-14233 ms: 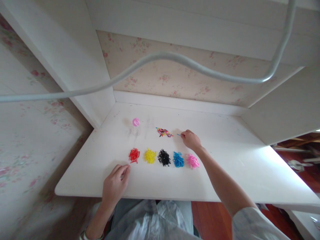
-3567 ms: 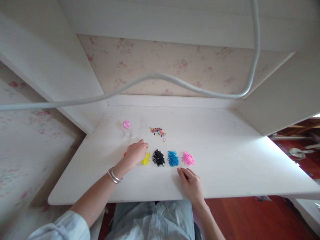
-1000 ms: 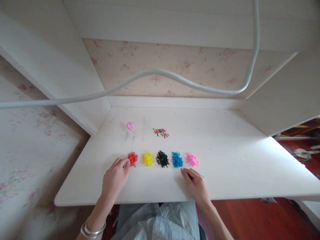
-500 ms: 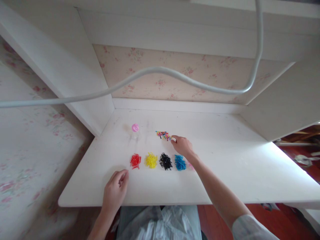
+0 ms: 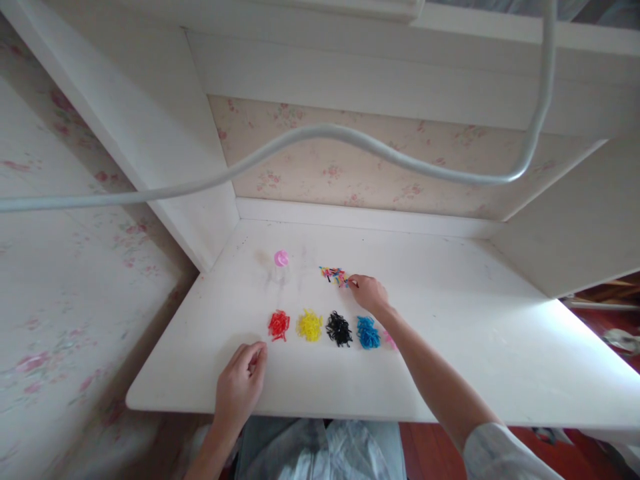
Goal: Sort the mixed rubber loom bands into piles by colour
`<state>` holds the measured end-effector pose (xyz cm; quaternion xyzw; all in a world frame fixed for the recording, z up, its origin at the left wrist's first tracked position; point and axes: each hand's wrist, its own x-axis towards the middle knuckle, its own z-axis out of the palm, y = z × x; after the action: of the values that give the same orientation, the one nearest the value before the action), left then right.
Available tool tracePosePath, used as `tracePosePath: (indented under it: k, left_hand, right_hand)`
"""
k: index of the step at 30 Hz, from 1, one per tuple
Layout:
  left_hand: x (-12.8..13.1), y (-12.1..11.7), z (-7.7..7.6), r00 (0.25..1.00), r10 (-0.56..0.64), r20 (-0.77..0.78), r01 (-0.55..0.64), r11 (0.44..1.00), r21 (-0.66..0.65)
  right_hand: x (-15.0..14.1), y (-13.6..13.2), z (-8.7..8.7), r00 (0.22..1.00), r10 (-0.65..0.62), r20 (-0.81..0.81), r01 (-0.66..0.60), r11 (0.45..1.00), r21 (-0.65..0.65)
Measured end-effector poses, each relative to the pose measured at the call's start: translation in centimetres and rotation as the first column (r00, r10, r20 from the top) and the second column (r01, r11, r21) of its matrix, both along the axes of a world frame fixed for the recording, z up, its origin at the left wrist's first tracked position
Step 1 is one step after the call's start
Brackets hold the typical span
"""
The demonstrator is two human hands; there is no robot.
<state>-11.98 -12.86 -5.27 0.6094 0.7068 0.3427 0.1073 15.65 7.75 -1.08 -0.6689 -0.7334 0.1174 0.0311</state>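
My right hand [image 5: 369, 293] is at the right end of a mixed heap of small multicoloured rubber bands [image 5: 334, 275]. Thumb and forefinger are pinched together there, with what looks like a small dark or red band at the tips. Nearer me is a row of sorted heaps: red bands [image 5: 279, 325], yellow bands [image 5: 310, 325], black bands [image 5: 339, 329], blue bands [image 5: 369, 333] and pink bands [image 5: 389, 340], the pink partly behind my right forearm. My left hand [image 5: 241, 377] rests on the table near the red heap, fingers curled, nothing visible in it.
A small clear container with a pink lid [image 5: 281, 259] stands behind the red heap on the white table [image 5: 475, 347]. A thick pale cable [image 5: 320, 132] crosses the view above. White panels border the table at left, right and back.
My right fingers have closed into a pinch at the mixed heap's right end. My left hand stays curled near the red bands. The whole view has shifted slightly.
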Motion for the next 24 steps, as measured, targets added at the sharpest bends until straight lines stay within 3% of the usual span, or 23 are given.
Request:
tracePosePath:
  k: [14,19,24]
  left_hand:
    - [0.2,-0.1,0.2,1.0,-0.001,-0.022,0.001,1.0,0.009]
    - [0.4,-0.2,0.6,1.0,-0.018,0.019,0.019,1.0,-0.012]
    - [2.2,1.3,3.0,0.991,-0.121,0.051,0.122,0.992,-0.022]
  right_hand:
    - [3.3,-2.3,1.2,0.99,-0.022,-0.139,0.033,0.997,0.076]
    - [5.9,-5.7,1.5,0.971,-0.066,-0.231,0.095,0.989,0.117]
    - [9.5,-10.0,0.0,0.932,-0.139,-0.335,0.212,0.958,0.193]
